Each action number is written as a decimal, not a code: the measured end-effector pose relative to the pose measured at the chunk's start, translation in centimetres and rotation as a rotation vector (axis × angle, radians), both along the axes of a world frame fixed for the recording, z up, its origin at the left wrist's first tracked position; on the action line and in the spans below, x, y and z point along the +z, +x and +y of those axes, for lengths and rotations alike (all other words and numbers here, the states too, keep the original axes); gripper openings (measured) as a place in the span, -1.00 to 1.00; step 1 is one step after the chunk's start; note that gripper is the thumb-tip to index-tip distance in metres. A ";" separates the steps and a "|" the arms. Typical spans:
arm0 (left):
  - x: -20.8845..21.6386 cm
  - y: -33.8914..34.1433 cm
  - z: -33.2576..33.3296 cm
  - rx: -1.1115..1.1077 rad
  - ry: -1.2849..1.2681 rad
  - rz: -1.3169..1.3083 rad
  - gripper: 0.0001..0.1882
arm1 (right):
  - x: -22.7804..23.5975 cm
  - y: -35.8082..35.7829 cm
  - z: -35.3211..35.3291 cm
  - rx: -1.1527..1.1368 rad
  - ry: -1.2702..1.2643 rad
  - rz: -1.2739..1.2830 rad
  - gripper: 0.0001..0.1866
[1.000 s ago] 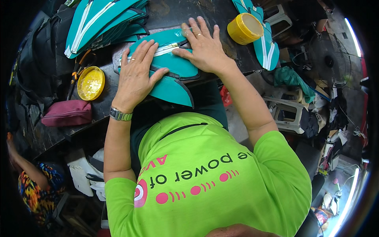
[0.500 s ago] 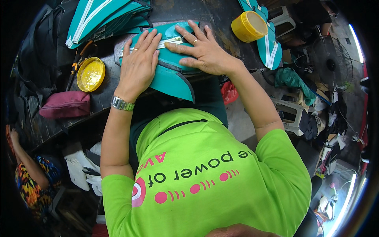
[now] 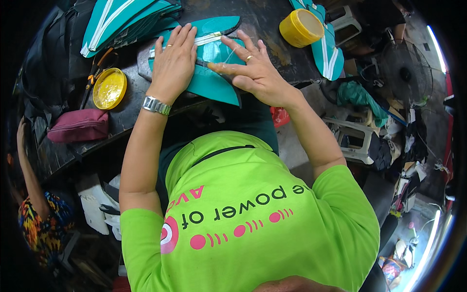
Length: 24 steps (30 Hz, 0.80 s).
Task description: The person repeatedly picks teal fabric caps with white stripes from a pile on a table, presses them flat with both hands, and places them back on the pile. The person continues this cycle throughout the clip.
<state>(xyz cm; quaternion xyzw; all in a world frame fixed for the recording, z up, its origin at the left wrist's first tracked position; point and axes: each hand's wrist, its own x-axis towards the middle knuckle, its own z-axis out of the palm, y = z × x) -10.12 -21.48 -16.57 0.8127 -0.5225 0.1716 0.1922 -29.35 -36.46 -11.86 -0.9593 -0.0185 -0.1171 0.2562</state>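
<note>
A teal fabric panel with dark edging and a white stripe lies at the table's front edge, one pointed end reaching over that edge. My left hand rests flat on its left part, fingers stretched out. Over its right part is my right hand, fingers spread and holding nothing. Yellowish glue coats its index finger, and thin clear strands stretch between the fingers and the panel. A wet, shiny patch shows on the panel's middle.
A stack of teal panels stands at the back left, near scissors, a yellow lid with glue and a maroon pouch. Back right, a yellow tub stands beside more teal pieces. Another person's arm is at far left.
My right hand has lifted from the panel, drawing out glue strands. The panel's overhanging tip has shifted up, and its far end is now uncovered. My left hand has stayed almost in place.
</note>
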 end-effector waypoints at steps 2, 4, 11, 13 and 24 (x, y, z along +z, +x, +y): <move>-0.1 0.0 -0.7 0.015 -0.023 -0.014 -0.56 | -0.4 0.1 0.1 -0.033 -0.246 0.093 -0.46; -0.2 0.0 -1.1 0.039 -0.050 -0.018 -0.57 | -1.1 0.0 0.6 -0.042 -0.454 0.131 -0.39; 0.0 -0.1 -1.3 0.084 0.016 -0.028 -0.56 | -1.4 -1.8 1.4 0.045 -0.402 0.096 -0.36; 0.0 -0.1 -1.3 0.091 0.020 -0.019 -0.55 | -1.2 -2.4 1.7 0.068 -0.337 0.110 -0.37; 0.7 -0.3 0.8 -0.046 -0.003 -0.008 -0.50 | -1.2 -0.4 -4.3 -0.170 -0.207 -0.036 -0.45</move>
